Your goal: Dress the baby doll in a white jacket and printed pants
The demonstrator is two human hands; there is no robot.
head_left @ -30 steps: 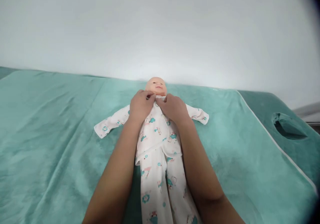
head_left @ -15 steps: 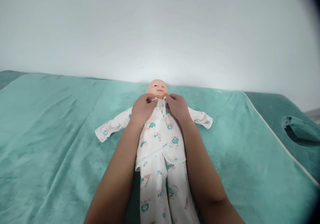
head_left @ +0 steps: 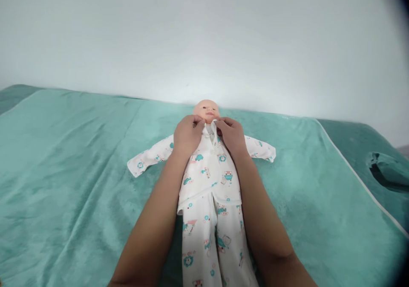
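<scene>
A baby doll point(head_left: 206, 107) lies on its back, dressed in a white pajama top point(head_left: 209, 172) and matching pants point(head_left: 201, 240) with teal and pink prints. Just under its chin, my left hand point(head_left: 188, 135) pinches the left edge of the top's collar. My right hand point(head_left: 231, 135) pinches the collar's right edge, which stands lifted at the neck. Between my hands the front of the top parts a little at the neckline. The sleeves stretch out to both sides, and the doll's own hands are not visible.
A teal plush blanket point(head_left: 79, 172) with a pale edge covers the bed, creased on the left. Behind the doll's head rises a white wall point(head_left: 191, 44). At the far right lies a dark oval opening point(head_left: 388, 172) in a darker green cover.
The right collar edge is now raised higher, and both hands sit slightly nearer the doll's chin, still pinching the collar. The whole view has shifted a little.
</scene>
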